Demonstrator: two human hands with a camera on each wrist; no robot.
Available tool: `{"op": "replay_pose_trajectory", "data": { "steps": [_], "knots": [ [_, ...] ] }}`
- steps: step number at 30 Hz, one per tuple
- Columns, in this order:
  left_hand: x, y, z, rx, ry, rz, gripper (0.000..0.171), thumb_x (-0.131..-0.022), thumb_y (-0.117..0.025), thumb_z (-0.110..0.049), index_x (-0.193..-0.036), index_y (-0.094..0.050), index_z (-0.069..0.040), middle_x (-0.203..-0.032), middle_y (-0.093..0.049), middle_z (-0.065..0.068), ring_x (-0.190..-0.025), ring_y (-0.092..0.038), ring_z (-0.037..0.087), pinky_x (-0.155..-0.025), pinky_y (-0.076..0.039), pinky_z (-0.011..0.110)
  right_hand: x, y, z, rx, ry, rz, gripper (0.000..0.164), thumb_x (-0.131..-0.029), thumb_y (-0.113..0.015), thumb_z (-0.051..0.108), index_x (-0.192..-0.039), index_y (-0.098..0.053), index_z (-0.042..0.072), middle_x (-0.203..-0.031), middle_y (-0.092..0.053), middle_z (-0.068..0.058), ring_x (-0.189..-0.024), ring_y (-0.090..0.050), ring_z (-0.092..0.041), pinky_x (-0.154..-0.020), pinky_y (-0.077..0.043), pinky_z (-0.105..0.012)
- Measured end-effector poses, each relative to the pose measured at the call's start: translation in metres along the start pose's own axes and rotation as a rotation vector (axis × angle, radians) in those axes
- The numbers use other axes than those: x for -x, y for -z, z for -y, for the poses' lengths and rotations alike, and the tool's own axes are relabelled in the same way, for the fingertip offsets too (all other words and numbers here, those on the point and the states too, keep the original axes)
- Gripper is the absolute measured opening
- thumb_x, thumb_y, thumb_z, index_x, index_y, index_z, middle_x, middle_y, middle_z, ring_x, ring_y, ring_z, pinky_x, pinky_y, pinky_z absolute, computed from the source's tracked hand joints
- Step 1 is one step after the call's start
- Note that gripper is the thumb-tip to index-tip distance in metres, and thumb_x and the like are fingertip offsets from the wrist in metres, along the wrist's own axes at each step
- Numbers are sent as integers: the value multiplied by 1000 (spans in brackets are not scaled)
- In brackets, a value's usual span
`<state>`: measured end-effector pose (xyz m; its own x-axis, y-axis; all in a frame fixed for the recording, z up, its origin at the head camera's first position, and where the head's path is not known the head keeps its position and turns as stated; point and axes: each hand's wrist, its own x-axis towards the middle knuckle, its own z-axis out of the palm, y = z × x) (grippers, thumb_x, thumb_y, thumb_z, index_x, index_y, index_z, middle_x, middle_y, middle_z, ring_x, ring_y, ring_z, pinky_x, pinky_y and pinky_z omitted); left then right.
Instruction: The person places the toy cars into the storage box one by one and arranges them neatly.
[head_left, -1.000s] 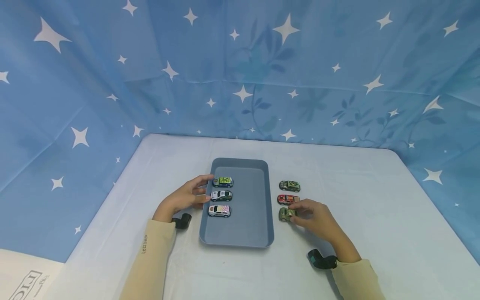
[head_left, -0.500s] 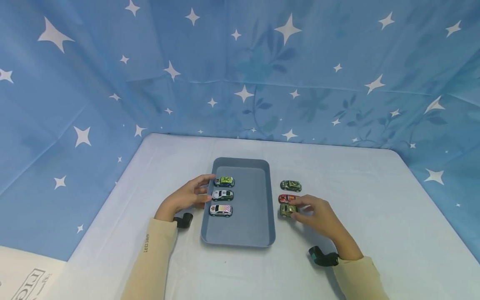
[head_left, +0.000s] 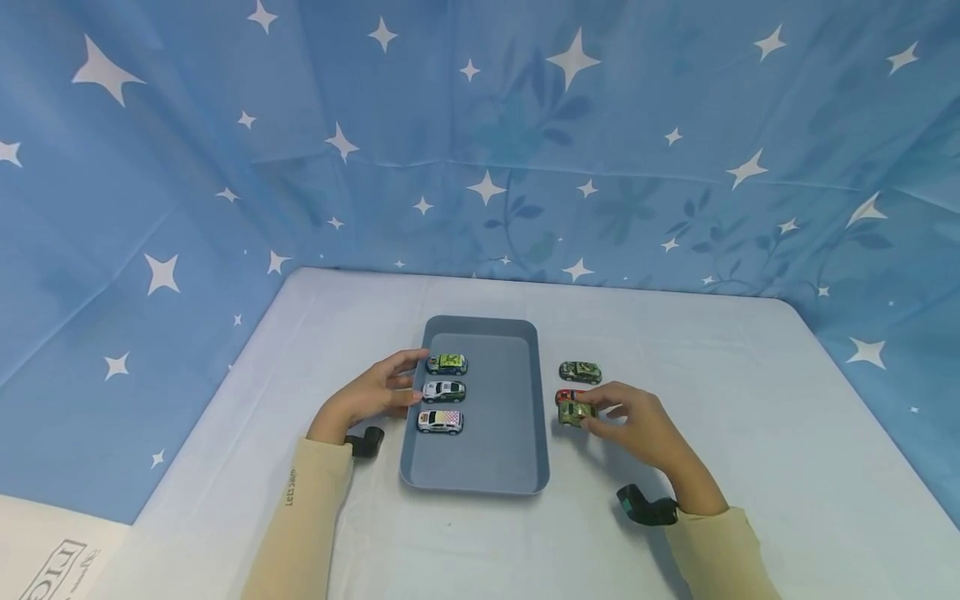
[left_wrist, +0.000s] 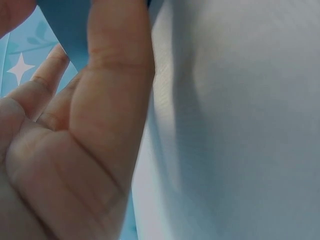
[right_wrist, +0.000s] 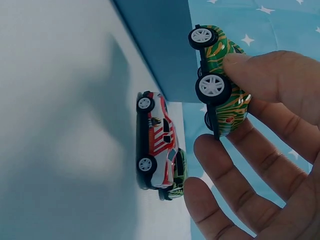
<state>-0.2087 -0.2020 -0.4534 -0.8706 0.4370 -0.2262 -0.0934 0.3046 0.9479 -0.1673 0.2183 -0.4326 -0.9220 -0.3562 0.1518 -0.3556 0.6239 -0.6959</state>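
Note:
My right hand [head_left: 637, 427] pinches a green camouflage toy car [right_wrist: 217, 82] between thumb and fingers. In the right wrist view the car is off the table, its wheels turned toward the left. Below it sits a red-and-white toy car [right_wrist: 161, 142], which the held car partly covers in the head view. Another dark green toy car [head_left: 580, 372] stands behind these. My left hand [head_left: 372, 393] touches the left rim of a grey-blue tray [head_left: 498, 482] with loosely extended fingers. Along the tray's left side stand a yellow-green car [head_left: 447, 364], a white-and-green car [head_left: 444, 392] and a white-and-pink car [head_left: 440, 422].
A white cloth covers the table [head_left: 480, 550]. Behind it hangs a blue curtain [head_left: 420, 125] with white stars. A printed pale sheet [head_left: 52, 550] lies at the lower left. The tray's right wall stands between the two groups of cars.
My right hand has lifted the green camouflage car off the table and slightly away from me, in front of the red one. My left hand stays at the tray's rim.

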Motion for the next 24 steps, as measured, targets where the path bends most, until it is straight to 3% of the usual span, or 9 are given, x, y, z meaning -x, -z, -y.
{"op": "replay_pose_trajectory", "data": {
  "steps": [24],
  "knots": [
    [-1, 1, 2, 5, -16, 13, 78, -105, -71, -5, -170, -27, -3, -175, -17, 32, -157, -22, 60, -105, -55, 60, -7, -4, 13, -56, 51, 6, 28, -91, -85, 0, -118, -80, 3, -114, -78, -10, -97, -73, -25, -87, -63, -51]
  ]
}}
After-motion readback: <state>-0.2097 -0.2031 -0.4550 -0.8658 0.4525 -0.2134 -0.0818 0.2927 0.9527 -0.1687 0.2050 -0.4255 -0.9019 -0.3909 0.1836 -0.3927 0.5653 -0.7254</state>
